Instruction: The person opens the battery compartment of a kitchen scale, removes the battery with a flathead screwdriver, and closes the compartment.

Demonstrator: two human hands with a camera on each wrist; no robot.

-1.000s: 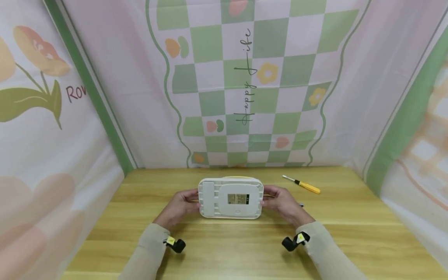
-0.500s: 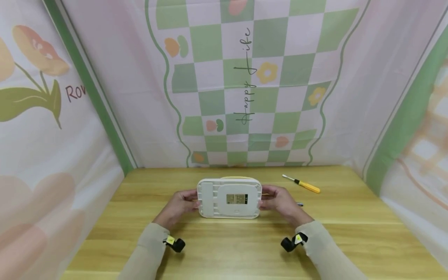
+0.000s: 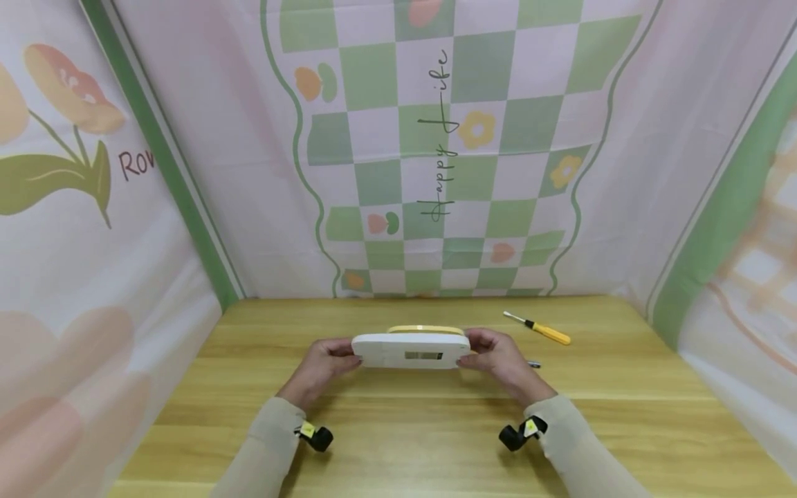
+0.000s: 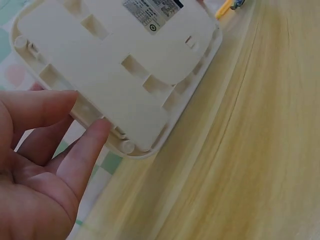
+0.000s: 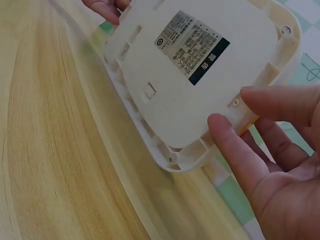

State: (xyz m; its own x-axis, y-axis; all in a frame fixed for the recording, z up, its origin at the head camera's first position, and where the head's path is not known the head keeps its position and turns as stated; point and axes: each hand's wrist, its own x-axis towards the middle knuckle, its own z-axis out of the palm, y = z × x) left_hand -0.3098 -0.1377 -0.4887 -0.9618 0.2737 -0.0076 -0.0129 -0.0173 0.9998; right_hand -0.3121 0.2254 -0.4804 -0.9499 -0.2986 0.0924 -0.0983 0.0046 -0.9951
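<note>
A white plastic device (image 3: 380, 353), a flat box with rounded corners, is held tilted above the table between both hands. A yellow part (image 3: 426, 329) shows along its far upper side. Its ribbed underside carries a printed label (image 5: 192, 47), seen in the right wrist view. My left hand (image 3: 320, 370) pinches the left end, thumb on the underside rim, as the left wrist view also shows. At the opposite end my right hand (image 3: 501, 360) grips the edge between thumb and fingers. Most of the device's upper face is hidden.
A screwdriver (image 3: 542, 330) with a yellow handle lies at the back right of the wooden table (image 3: 411, 443). Beside the right wrist a small metal tip (image 3: 534, 364) shows, its other end hidden. Printed fabric curtains (image 3: 429, 159) enclose the back and sides.
The device has tipped from facing me with its underside to a flatter slant. Its underside now looks narrower, and more of the yellow part shows. Both hands keep hold of the ends.
</note>
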